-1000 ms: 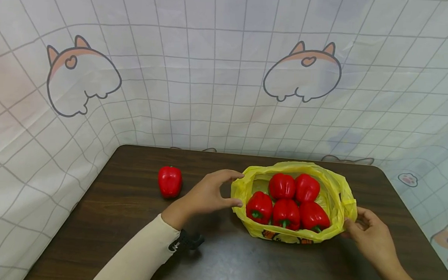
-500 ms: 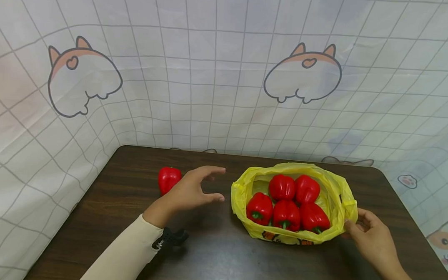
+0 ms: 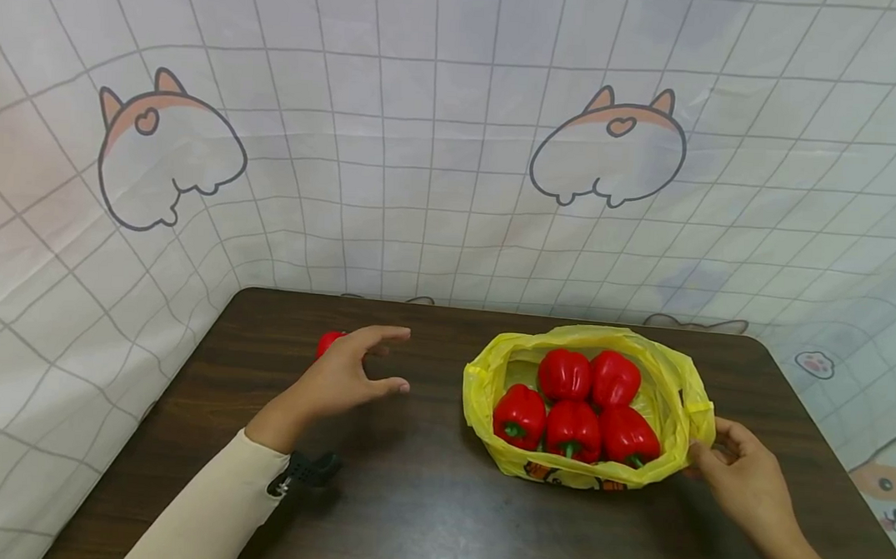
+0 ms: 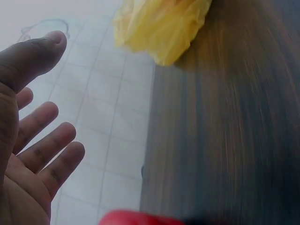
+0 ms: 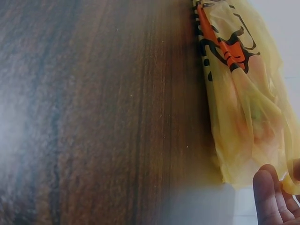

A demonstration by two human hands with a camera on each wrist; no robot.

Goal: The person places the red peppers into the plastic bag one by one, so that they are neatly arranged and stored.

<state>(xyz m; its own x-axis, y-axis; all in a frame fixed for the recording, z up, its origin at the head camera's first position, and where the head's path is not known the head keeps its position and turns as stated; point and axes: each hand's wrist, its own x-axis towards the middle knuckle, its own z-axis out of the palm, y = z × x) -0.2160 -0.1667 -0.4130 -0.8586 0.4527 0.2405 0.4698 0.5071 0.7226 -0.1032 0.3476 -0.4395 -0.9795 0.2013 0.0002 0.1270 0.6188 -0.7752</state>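
A yellow plastic bag [image 3: 480,398] stands on the right half of the table with its mouth spread wide. Several red bell peppers [image 3: 572,427] lie inside it, some with green stems showing. My right hand [image 3: 747,476] pinches the bag's right rim between thumb and fingers. Another red bell pepper [image 3: 328,341] rests on the table at the left, mostly covered by my left hand [image 3: 331,379]. That hand holds nothing; its thumb and fingers are spread apart, pointing toward the bag. In the left wrist view the pepper's red top [image 4: 136,218] shows at the bottom edge.
The dark wood table [image 3: 438,512] has rounded far corners. Behind it and along both sides hangs a white grid-patterned cloth [image 3: 393,160] with cartoon dog prints. A black strap [image 3: 308,469] sits at my left wrist.
My left hand has left the bag's left rim and moved leftward, now overlapping the lone bell pepper. My right hand and the bag have stayed in place.
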